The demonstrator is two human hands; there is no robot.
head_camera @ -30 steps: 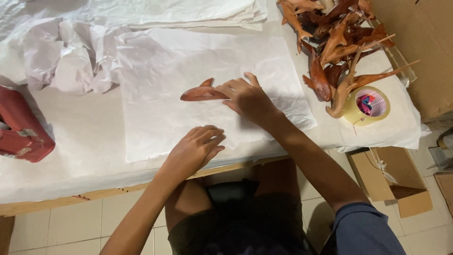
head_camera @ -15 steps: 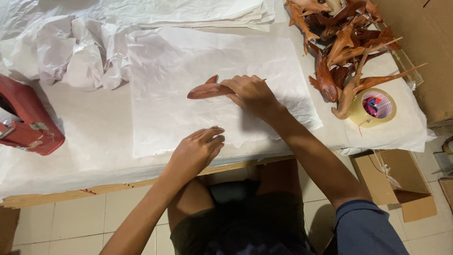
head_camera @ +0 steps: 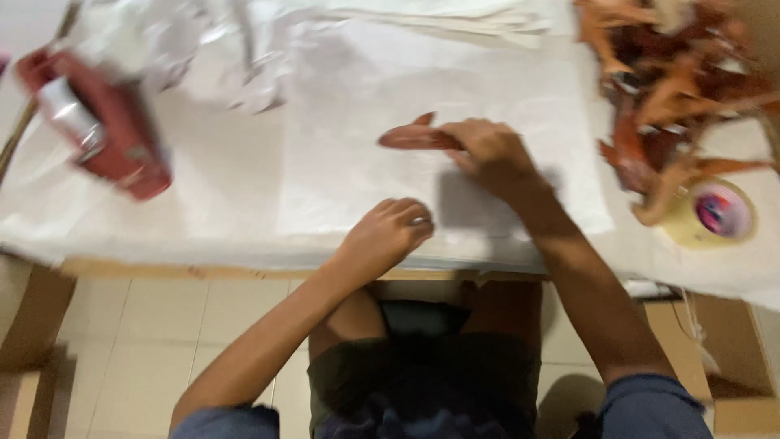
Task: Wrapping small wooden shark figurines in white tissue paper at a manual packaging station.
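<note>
Seen from above, blurred. Far left on the white-covered table point(head_camera: 203, 195), one red tape dispenser point(head_camera: 101, 122). Left hand point(head_camera: 388, 236) reaches fwd, forearm angled up-right, fingers curled loosely – resting empty on the sheet of white wrapping paper point(head_camera: 366, 106). Right hand point(head_camera: 487, 150), arm extended, fingers bent, grasps one brown carved wooden fish point(head_camera: 410, 136) lying mid-sheet. Far right – a pile of similar carvings point(head_camera: 666, 89), count unclear, and one tape roll point(head_camera: 715, 213).

My right hand point(head_camera: 487, 150) covers the back end of the brown wooden fish point(head_camera: 410, 136), so I can't tell how it's gripped. Motion blur smears the red tape dispenser point(head_camera: 101, 122) and the heap of wooden carvings point(head_camera: 666, 89), which the top edge cuts off.
</note>
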